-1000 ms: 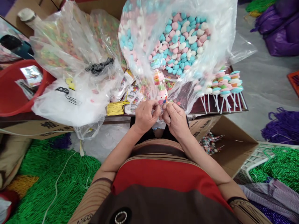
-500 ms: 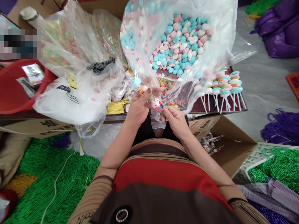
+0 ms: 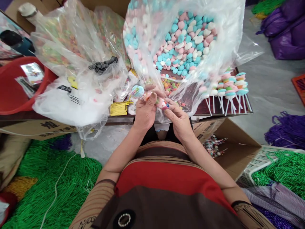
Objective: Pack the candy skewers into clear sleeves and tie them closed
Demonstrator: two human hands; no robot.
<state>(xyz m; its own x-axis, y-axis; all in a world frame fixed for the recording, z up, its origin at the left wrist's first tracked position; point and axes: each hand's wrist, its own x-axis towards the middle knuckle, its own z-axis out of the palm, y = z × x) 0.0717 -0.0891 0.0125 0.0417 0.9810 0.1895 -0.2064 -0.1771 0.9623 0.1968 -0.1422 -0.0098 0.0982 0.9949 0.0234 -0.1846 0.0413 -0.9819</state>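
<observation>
My left hand (image 3: 145, 113) is closed around a wrapped candy skewer (image 3: 137, 91), its blue top poking out past the fingers. At the skewer's lower right end, my right hand (image 3: 178, 120) pinches the printed wrapper between thumb and fingers; part of it is hidden there. Just beyond my hands lies a clear bag (image 3: 169, 85) of small colourful ring candies. Yellow twist ties (image 3: 118, 108) lie in a bundle left of my left hand, beside printed wrappers (image 3: 125, 90). Several candy skewers on white sticks (image 3: 230, 84) rest at the table's right end.
A big clear bag of pink, blue and white candies (image 3: 188, 41) fills the table's back. Left are more bags of candy (image 3: 78, 41), a white plastic bag (image 3: 62, 111) and a red basin (image 3: 11, 92). An open carton (image 3: 240, 149) stands below right.
The skewer has tilted flatter, and its blue top shows more fully. My right hand has moved slightly, its fingers now spread farther along the wrapper's lower end.
</observation>
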